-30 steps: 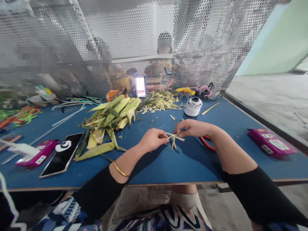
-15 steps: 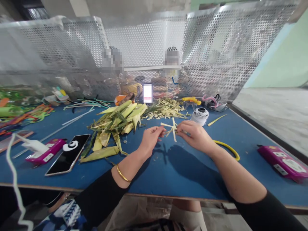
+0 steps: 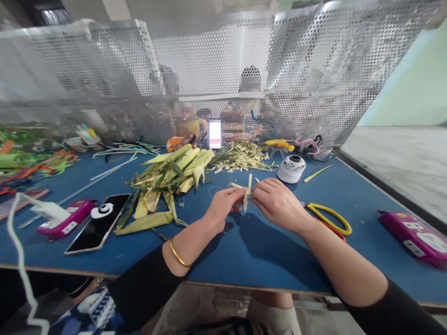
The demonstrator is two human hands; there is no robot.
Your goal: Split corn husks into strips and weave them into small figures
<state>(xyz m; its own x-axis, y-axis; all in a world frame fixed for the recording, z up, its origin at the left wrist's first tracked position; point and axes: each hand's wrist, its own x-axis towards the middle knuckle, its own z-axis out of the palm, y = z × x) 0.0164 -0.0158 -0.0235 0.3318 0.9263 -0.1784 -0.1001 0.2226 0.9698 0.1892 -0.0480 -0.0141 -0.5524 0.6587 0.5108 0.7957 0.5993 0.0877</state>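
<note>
At twelve o'clock over the blue table (image 3: 272, 260), left hand (image 3: 222, 204) and right hand (image 3: 274, 202) pinch husk strips (image 3: 249, 180); husk pile (image 3: 178, 170) ten o'clock; spool (image 3: 291, 173) two o'clock.

Dry, fibrous husk strips (image 3: 248, 187); smooth metal bangle (image 3: 179, 253); glossy black phone (image 3: 99, 225).

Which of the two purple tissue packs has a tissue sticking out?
The purple tissue pack on the left, beside the phone: a white tissue sticks out of its top; the pack on the right shows none.
</note>
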